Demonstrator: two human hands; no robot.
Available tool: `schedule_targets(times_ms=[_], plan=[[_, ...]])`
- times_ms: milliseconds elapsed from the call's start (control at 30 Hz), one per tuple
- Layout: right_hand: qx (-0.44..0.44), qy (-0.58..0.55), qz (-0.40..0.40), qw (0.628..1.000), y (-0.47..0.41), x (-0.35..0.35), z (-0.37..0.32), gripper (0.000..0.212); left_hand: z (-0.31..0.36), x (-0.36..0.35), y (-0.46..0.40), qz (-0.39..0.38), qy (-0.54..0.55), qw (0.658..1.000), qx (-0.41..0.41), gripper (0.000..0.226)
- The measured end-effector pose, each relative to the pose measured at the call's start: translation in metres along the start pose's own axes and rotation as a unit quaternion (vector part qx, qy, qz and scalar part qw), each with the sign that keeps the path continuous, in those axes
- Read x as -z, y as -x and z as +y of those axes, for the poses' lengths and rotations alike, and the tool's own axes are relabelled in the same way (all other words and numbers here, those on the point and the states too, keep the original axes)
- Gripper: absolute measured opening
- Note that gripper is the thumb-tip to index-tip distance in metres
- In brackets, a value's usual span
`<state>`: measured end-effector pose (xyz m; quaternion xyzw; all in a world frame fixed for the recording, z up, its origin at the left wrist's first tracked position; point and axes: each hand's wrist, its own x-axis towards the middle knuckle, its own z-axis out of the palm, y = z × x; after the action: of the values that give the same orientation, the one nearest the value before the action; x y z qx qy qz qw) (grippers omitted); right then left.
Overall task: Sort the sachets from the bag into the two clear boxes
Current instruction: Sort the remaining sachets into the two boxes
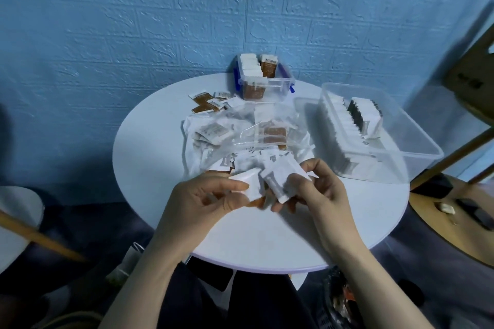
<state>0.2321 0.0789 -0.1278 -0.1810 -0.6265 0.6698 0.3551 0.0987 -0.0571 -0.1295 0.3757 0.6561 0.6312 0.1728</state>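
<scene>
Head view: a sorting step is in hand, judged from the white sachets held over the near part of the round bench. A white sachet is pinched in the grip of the left hand, thumb on top and fingers curled beneath. A small fan of white sachets is held in the grip of the right hand, its fingers curled round them. Both forearms are raised from below, the 2 hands close together, palms turned inward. The clear bag, with many sachets left in it, lies just beyond the hands. The small box stands at the far edge; the large box stands to the right. Next, the held sachets probably need separating by kind, then carrying to the matching box.
</scene>
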Motion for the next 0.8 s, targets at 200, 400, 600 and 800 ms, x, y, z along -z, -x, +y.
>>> schedule_targets(times_ms=[200,400,600,800], plan=[[0.027,-0.016,-0.014,0.999,0.0,0.003,0.001,0.018,0.001,0.001,0.0,0.027,0.03,0.999,0.025,0.017],[0.001,0.009,-0.1,0.995,0.001,-0.001,0.008,0.025,-0.004,0.001,-0.001,0.024,0.013,0.999,0.031,0.025],[0.039,0.153,-0.101,0.982,0.004,-0.006,0.012,0.018,-0.012,0.003,-0.001,0.056,-0.034,0.998,0.017,0.029],[0.107,0.167,0.076,0.977,0.001,0.002,0.008,0.012,-0.012,0.019,0.005,0.007,0.025,1.0,-0.006,0.027]])
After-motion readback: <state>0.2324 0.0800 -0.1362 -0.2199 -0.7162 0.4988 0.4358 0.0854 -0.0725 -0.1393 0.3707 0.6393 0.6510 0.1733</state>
